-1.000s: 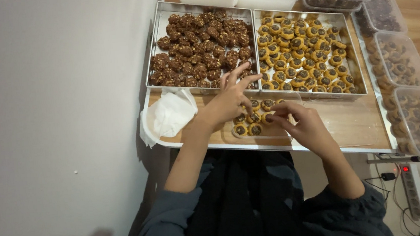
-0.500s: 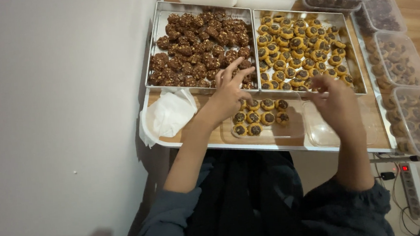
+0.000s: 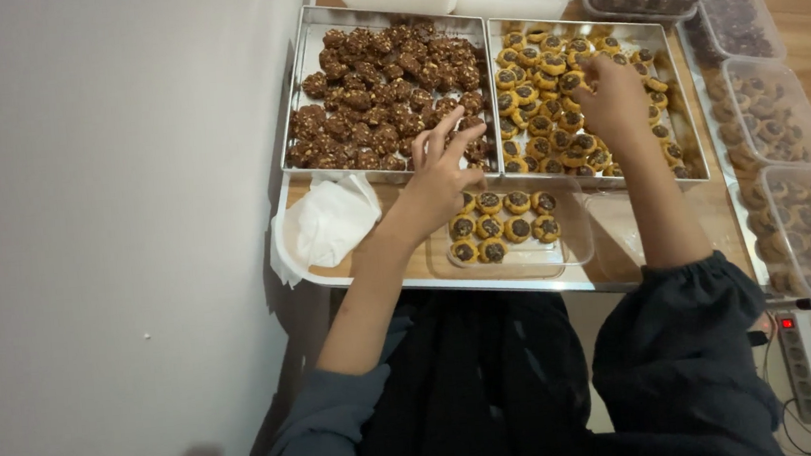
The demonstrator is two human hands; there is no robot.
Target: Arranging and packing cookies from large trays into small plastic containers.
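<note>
head view, looking down on a metal tray [image 3: 305, 276] at the table's near edge: the right hand [image 3: 613, 98] reaches out over the right baking pan [image 3: 693, 143], which is filled with round yellow cookies with dark centres [image 3: 552, 125]; its fingers are curled down among the cookies near the pan's middle, but the back of the hand hides the tips, so i cannot tell whether they pinch one or are only touching. the left hand [image 3: 440, 172] rests nearer the body, at the left end of a clear plastic container [image 3: 575, 239], fingers spread wide and holding nothing, the fingertips pointing up toward the seam between the two pans. that container lies with its long side running left to right, just below the pans, and holds a small block of cookies in its left half [image 3: 502, 225]; its right half is bare, and that open part sits directly toward the body from the right hand, so the right hand is the nearer one to it. the left baking pan [image 3: 296, 121] carries dark brown clustered cookies [image 3: 376, 95]. a crumpled white paper [image 3: 328, 226] lies on the tray just left of the left hand. along the right side stand filled clear boxes [image 3: 805, 216], close to the right pan's edge, leaving little room there; a wall shuts in the left side.
</note>
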